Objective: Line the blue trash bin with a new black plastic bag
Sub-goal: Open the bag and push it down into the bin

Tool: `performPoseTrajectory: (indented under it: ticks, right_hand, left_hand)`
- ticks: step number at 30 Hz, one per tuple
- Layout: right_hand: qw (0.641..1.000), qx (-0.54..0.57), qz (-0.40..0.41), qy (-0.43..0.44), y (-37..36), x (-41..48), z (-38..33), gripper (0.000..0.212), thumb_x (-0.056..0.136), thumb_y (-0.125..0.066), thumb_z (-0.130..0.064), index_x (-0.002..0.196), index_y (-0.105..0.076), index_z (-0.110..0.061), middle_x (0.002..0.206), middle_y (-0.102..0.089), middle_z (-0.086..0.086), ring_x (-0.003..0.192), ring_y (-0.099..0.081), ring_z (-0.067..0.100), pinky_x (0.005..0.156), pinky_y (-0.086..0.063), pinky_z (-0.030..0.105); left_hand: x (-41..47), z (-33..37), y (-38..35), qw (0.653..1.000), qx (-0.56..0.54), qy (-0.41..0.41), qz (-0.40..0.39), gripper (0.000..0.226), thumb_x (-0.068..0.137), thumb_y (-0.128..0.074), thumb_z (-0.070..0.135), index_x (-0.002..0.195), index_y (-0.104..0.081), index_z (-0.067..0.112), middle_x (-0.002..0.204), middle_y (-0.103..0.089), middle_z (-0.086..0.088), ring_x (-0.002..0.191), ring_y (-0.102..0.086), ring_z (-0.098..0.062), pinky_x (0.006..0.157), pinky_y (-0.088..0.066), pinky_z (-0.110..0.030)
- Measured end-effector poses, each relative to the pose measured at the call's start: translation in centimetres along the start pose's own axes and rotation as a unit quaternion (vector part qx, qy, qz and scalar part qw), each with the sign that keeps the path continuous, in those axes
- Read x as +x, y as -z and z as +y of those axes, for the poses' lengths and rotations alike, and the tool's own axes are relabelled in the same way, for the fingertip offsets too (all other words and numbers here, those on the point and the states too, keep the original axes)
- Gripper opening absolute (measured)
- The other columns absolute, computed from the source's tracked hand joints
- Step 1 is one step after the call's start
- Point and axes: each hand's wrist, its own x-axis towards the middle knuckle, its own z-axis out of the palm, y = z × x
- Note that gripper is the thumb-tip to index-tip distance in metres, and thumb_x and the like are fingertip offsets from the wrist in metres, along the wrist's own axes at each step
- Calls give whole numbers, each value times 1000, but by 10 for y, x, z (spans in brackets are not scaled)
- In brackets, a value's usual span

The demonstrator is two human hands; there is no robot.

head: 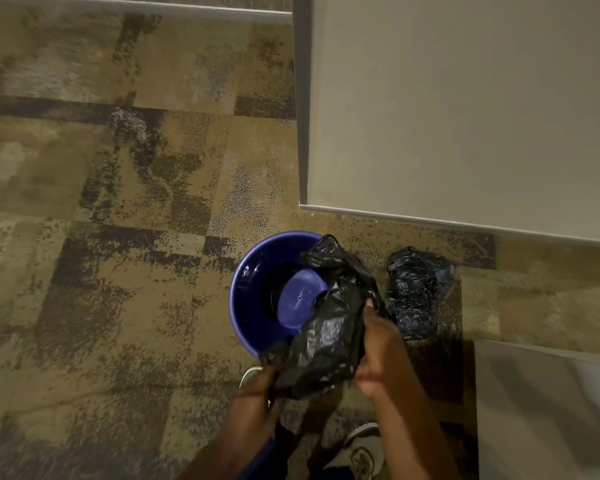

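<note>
lining was barely begun: the crumpled black plastic bag (326, 327) was pinched by left hand (253, 400) and right hand (381, 348) above the unlined blue trash bin (253, 292); opening and fitting remained.

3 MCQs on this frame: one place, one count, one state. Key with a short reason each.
1. Where does the bundled black bag lie?
A. inside the bin
B. on the carpet right of the bin
C. left of the bin

2. How many black bags show?
A. one
B. two
C. three

3. The blue bin is:
A. lined
B. unlined
C. tipped over

Key: B, it sits on the carpet beside the bin; B, one in the left hand and right hand, one on the floor; B, bare blue bottom shows.
</note>
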Motion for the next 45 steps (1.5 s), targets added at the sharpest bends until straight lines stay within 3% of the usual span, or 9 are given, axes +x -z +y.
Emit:
performPoseTrajectory:
  ticks: [7,11,15,19,23,29,33,38,45]
  right_hand:
    - [995,-35,58,69,-17,47,-31,33,89,-63,-26,108,-66,1,102,-72,20,85,-71,32,66,-60,39]
    - [986,10,-18,168,-11,45,-14,18,90,-59,-20,106,-56,-13,107,-64,5,89,-65,13,80,-53,23]
    - [950,-140,11,277,0,-10,69,52,53,-81,-23,97,-54,-18,107,-57,17,78,-54,14,66,-47,18]
    - [814,-412,-48,406,8,-49,137,85,40,-77,-73,103,-59,-19,115,-58,1,110,-53,2,93,-43,12]
    - [714,-462,36,525,6,-35,128,32,57,-83,-28,77,-72,-5,96,-67,5,105,-49,11,93,-41,15]
    - [833,-397,142,359,-10,-15,85,14,69,-81,-13,78,-73,-5,115,-65,2,116,-52,23,96,-41,30]
    - [956,-183,92,212,-13,-10,66,22,59,-87,-14,75,-72,-11,83,-76,13,80,-73,32,74,-59,44]
    - [955,-218,33,198,-17,-2,59,31,55,-88,-9,79,-70,-11,76,-77,10,72,-74,27,67,-59,39]
    - [918,-306,150,203,-5,7,53,31,67,-81,-24,55,-53,-18,54,-55,-9,52,-53,10,54,-47,31]
  left_hand:
    - [12,13,33,968,17,234,92,41,87,-64,20,47,-53,23,39,-52,6,45,-53,-9,48,-40,-26]
    - [34,41,51,823,-402,393,81,24,85,-62,23,78,-74,4,73,-76,-16,72,-69,-33,74,-54,-41]
    - [64,60,55,771,-459,439,40,27,87,-52,25,88,-69,4,64,-72,-15,72,-63,-33,68,-49,-35]
    - [92,62,48,765,-426,484,16,29,89,-47,20,91,-67,1,72,-68,-18,65,-58,-31,61,-47,-31]
    - [107,49,40,788,-388,478,8,38,89,-50,16,118,-62,-5,86,-67,-23,68,-62,-33,60,-50,-33]
    - [108,37,55,911,-264,307,83,75,75,-59,68,120,-52,8,110,-69,-12,97,-68,-28,78,-59,-41]
    - [74,43,47,942,-277,188,42,89,62,-57,77,121,-35,15,113,-53,8,106,-56,-9,68,-52,-8]
    - [70,37,18,944,-268,192,12,10,80,-73,13,83,-64,16,69,-73,9,70,-68,-5,59,-50,-13]
    - [79,22,30,909,-302,280,59,32,86,-51,-7,66,-70,8,65,-71,-9,61,-66,-21,62,-56,-32]
